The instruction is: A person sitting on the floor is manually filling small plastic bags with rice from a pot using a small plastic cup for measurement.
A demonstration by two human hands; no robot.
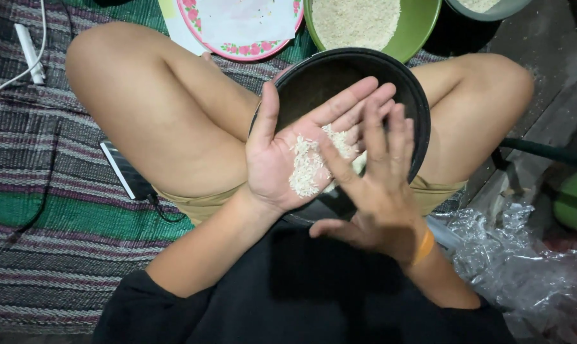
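A striped woven mat (59, 255) in purple, grey and green covers the floor on the left; bare dark floor (550, 44) shows at the right, where crumpled clear plastic (524, 255) lies. The light is dim and warm

left hand (295, 153) palm up, open, flat | right hand (378, 191) palm down, fingers spread over left palm

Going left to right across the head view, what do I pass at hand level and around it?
White cable → phone on the striped mat → left hand cupping rice → right hand over the black pot → crinkled clear plastic.
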